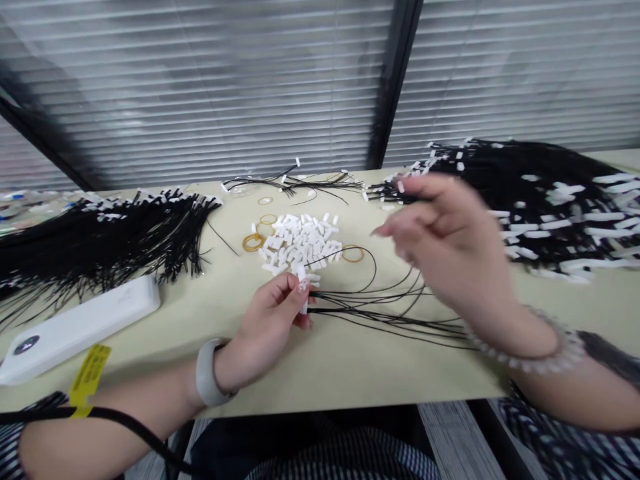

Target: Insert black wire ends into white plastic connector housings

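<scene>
My left hand (pixel 273 320) is closed, thumb against fingers, around a small white plastic connector (pixel 303 303). Several thin black wires (pixel 370 310) run from it to the right, passing below my right hand; one of them loops upward. Raised above the wires, my right hand (pixel 445 240) is smeared by motion. Its thumb and index finger stand apart, and I make out nothing held between them. Just beyond my left fingertips lies a heap of loose white connectors (pixel 303 240).
Bundles of black wires with white ends lie left (pixel 115 233) and right (pixel 545 187). Loose wires (pixel 310 183) rest at the back. Yellow rubber bands (pixel 253 241) ring the heap. A white power bank (pixel 85 327) sits at left; a black cable (pixel 120 417) crosses my left forearm.
</scene>
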Motion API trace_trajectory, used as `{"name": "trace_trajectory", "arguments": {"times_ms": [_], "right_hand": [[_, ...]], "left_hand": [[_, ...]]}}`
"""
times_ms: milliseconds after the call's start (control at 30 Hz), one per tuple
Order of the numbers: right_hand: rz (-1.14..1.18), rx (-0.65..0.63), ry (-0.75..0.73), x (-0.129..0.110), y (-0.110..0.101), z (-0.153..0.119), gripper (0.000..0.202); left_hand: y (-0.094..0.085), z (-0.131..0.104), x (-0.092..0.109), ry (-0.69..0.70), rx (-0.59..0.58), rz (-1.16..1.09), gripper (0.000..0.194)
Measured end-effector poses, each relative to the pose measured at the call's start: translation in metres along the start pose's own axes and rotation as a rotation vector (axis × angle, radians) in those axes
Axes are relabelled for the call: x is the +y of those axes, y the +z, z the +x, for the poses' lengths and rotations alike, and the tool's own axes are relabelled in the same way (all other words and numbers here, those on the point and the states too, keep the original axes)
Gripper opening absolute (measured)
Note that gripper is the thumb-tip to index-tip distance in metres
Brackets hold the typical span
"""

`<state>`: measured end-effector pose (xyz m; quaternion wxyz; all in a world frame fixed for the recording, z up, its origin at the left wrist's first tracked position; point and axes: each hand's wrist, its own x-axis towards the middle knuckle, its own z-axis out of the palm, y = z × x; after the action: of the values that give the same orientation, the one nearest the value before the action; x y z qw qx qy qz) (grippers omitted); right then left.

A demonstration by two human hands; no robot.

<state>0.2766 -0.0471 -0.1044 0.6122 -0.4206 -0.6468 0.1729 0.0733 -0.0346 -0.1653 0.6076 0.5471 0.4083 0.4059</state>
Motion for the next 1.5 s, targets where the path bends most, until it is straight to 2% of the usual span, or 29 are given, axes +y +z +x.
{"name": "trace_trajectory", "arguments": {"times_ms": [67,133,300,533,733,833,1000,1133,1233,1300,1333,1367,1433,1500], "right_hand": [[-0.21,-0.218,-0.011,-0.001,0.013,-0.009,0.013],[-0.366,-0.333,-0.05,-0.002,0.022,-0.016,0.01],[-0.487,-0.357,-0.063,0.001,0.03,-0.019,0.017],[-0.495,-0.4,-0.021,0.003,0.032,-0.019,0.021],[-0.507,-0.514,0.043,-0.002,0.032,-0.018,0.028],[-0.496,-0.546,0.058,-0.005,0.034,-0.018,0.025],[-0.474,-0.53,-0.004,-0.002,0.037,-0.018,0.018],[-0.572,-0.465,-0.21,0.013,0.029,-0.01,0.015],[-0.719,-0.312,-0.394,0.017,0.017,-0.004,0.012],[-0.722,-0.174,-0.416,0.008,0.008,-0.002,0.011],[-0.698,-0.16,-0.387,0.002,0.004,-0.002,0.014],[-0.677,-0.205,-0.336,-0.004,0.0,-0.002,0.02],[-0.654,-0.462,-0.233,-0.014,-0.006,-0.003,0.033],[-0.667,-0.696,-0.193,-0.016,-0.009,-0.004,0.036]], "left_hand": [[0.0,-0.001,0.001,0.004,-0.009,0.01,0.019],[0.0,-0.001,0.002,0.011,-0.031,0.034,0.02],[0.001,-0.003,0.004,0.037,-0.089,0.075,0.023],[0.002,-0.003,0.005,0.069,-0.131,0.114,0.023],[0.001,-0.006,0.007,0.083,-0.12,0.261,0.023],[0.0,-0.008,0.006,0.125,-0.115,0.369,0.022],[0.002,-0.01,0.007,0.156,-0.103,0.394,0.02],[0.004,-0.006,0.007,0.078,-0.111,0.222,0.021],[0.002,-0.003,0.005,0.037,-0.087,0.101,0.022],[0.0,-0.001,0.003,0.018,-0.052,0.037,0.021],[0.0,-0.001,0.003,0.006,-0.036,0.005,0.021],[-0.001,0.0,0.003,-0.003,-0.022,-0.026,0.02],[-0.001,-0.001,0.003,-0.012,-0.008,-0.076,0.02],[-0.001,-0.001,0.003,-0.009,-0.002,-0.095,0.02]]}}
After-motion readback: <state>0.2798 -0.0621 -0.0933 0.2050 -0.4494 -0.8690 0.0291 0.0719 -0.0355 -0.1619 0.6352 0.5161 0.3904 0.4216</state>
